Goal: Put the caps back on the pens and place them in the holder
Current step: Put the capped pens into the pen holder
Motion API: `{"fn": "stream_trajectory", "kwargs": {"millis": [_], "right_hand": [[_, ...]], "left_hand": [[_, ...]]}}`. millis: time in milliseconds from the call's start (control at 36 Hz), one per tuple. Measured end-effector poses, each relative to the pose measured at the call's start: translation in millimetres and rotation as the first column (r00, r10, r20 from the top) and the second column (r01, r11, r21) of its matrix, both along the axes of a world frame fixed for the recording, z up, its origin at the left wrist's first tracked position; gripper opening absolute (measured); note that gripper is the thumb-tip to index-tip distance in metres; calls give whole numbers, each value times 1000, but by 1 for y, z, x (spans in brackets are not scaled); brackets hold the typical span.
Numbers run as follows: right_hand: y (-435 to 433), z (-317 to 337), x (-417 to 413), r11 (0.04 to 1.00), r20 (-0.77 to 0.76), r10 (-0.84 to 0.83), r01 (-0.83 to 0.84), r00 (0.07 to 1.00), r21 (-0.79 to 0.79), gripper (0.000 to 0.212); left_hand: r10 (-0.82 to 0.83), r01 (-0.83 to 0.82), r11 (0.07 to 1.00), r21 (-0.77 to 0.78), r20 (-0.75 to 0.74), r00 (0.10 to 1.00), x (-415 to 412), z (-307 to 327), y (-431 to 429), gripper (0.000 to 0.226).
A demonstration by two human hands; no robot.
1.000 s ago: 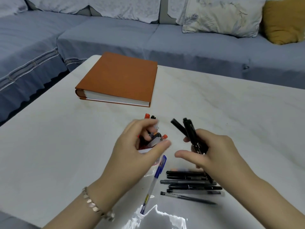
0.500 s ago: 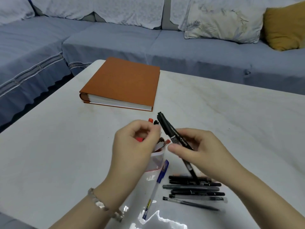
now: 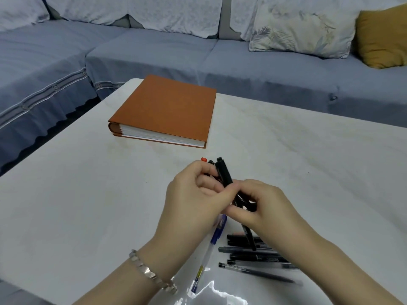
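Observation:
My right hand (image 3: 264, 208) grips a black marker (image 3: 224, 175) that tilts up to the left, its lower end over the loose pens. My left hand (image 3: 193, 199) is curled round the pen holder, which it almost wholly hides. A red pen top (image 3: 203, 159) and a black pen top (image 3: 211, 161) stick out above its fingers, and its thumb lies against the marker. The marker's upper end sits right beside those tops. A blue capped pen (image 3: 209, 249) lies on the white table (image 3: 88, 205) below my left hand. Several black pens (image 3: 248, 255) lie in a row under my right wrist.
An orange hardcover book (image 3: 167, 108) lies flat at the table's far side. A blue sofa (image 3: 154, 53) with a patterned cushion (image 3: 301, 29) and a mustard cushion (image 3: 383, 38) runs behind and along the left.
My right hand has brought the black marker leftward, up against my left hand and the pens in the holder. My left hand has stayed closed round the holder.

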State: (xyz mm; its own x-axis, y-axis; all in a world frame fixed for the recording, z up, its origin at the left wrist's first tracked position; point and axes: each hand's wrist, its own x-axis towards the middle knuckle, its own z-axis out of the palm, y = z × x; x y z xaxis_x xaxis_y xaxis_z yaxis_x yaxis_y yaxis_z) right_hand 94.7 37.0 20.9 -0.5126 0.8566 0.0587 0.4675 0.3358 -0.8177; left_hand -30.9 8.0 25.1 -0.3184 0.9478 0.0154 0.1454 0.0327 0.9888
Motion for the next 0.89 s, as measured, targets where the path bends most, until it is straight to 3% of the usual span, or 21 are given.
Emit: {"fn": "stream_trajectory", "kwargs": {"millis": [111,222,333,444,500,694,806,889], "right_hand": [[3,2,3,1000,3,24,-24,1000,-10,20],[10,3,16,997,10,-37,37,999,-63,42],[18,11,30,978,-11,-171,168,985,-120,30],[21,26,36,973,25,-212,213,977,-87,6],[25,32,33,979,83,-204,206,975,-9,8],[43,36,-8,995,384,-67,32,921,99,15],[52,26,-34,983,409,-65,-13,910,184,8],[49,1,-47,960,395,-62,-54,917,274,14]], "left_hand": [[69,-71,993,92,23,997,-7,3,4,13],[271,-249,926,285,-43,962,-29,11,8,20],[297,-222,897,382,-149,943,-45,8,5,31],[206,-89,939,332,-338,918,-50,-10,-2,55],[144,-20,961,276,-437,888,-51,-19,-4,61],[24,37,995,89,-601,799,-52,-51,1,45],[96,45,982,181,-696,712,-54,-64,2,33],[84,-2,992,128,-640,764,-53,-67,-2,35]]}}
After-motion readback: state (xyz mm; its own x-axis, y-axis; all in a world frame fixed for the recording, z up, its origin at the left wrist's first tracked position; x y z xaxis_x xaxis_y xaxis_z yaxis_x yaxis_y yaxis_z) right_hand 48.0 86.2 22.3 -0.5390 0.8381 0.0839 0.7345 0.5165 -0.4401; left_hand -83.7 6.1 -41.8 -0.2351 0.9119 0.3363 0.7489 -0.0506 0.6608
